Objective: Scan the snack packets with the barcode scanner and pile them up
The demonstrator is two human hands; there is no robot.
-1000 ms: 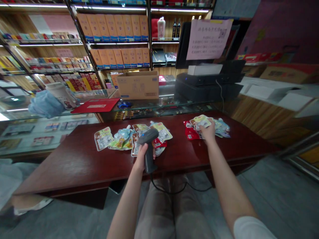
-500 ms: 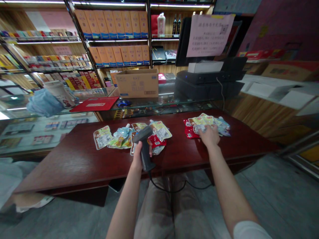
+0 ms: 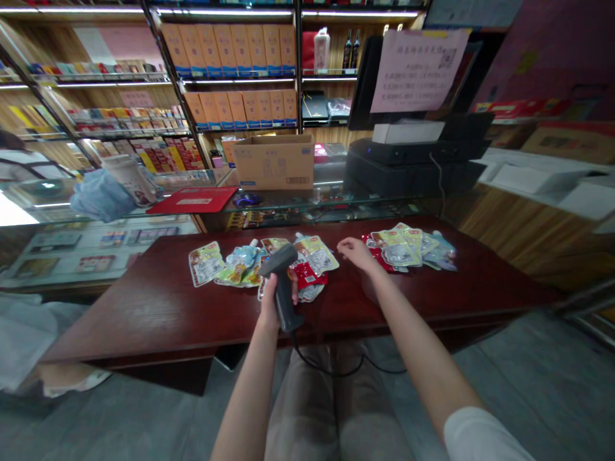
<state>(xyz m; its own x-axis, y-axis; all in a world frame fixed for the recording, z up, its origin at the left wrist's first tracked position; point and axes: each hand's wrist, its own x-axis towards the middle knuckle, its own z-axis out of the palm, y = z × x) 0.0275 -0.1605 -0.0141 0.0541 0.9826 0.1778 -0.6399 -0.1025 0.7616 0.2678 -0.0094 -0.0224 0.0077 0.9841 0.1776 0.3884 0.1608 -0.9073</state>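
Observation:
My left hand point(image 3: 275, 298) is closed around the grip of a dark grey handheld barcode scanner point(image 3: 282, 282), its cable hanging toward my lap. Beneath and around the scanner head lies a pile of snack packets, among them a yellow-and-silver packet point(image 3: 317, 255) and a red packet point(image 3: 308, 275). My right hand point(image 3: 354, 251) hovers just right of this pile, fingers loosely bent and somewhat apart, with nothing visible in them. To its right is a second pile, topped by yellow-and-silver packets point(image 3: 396, 246). Another packet point(image 3: 205, 264) lies at the far left.
The dark red wooden table point(image 3: 144, 307) holds both piles. Behind it, a glass counter carries a cardboard box point(image 3: 275, 163), a red folder point(image 3: 192, 200), a blue mouse point(image 3: 246, 200) and a black register with a monitor point(image 3: 365, 83). Part of another person point(image 3: 38, 346) shows at left.
My right hand has left the right pile and moved left, toward the left pile. The left hand keeps the scanner in place. The view has shifted slightly.

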